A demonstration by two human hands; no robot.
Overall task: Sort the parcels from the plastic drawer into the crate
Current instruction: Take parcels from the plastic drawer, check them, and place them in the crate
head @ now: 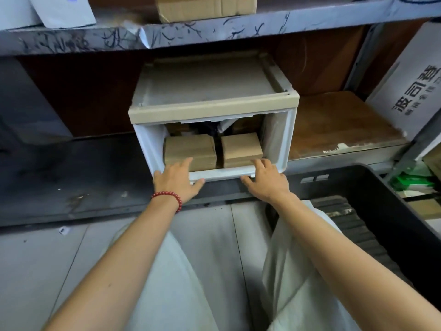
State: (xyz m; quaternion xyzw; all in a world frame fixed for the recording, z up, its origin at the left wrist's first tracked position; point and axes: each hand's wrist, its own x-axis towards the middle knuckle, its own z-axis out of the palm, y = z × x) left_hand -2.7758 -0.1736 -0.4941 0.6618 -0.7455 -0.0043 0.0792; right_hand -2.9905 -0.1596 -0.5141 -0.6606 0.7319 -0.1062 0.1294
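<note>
Your plastic drawer (276, 139) sits on a dark, scuffed lower shelf (71, 175) above a pale tiled floor (35, 259), with its front open. An upper shelf (214, 29) overhangs it, and bare shelf runs off to its left. Your left hand (177, 181) has its fingers loosely spread, touching the left parcel (189, 149). Your right hand (267, 180) reaches straight-fingered over the bottom lip before the right parcel (241, 146), holding nothing. These two parcels stand side by side; what lies behind them is unclear. One black crate (381, 199) stands just to the right.
</note>
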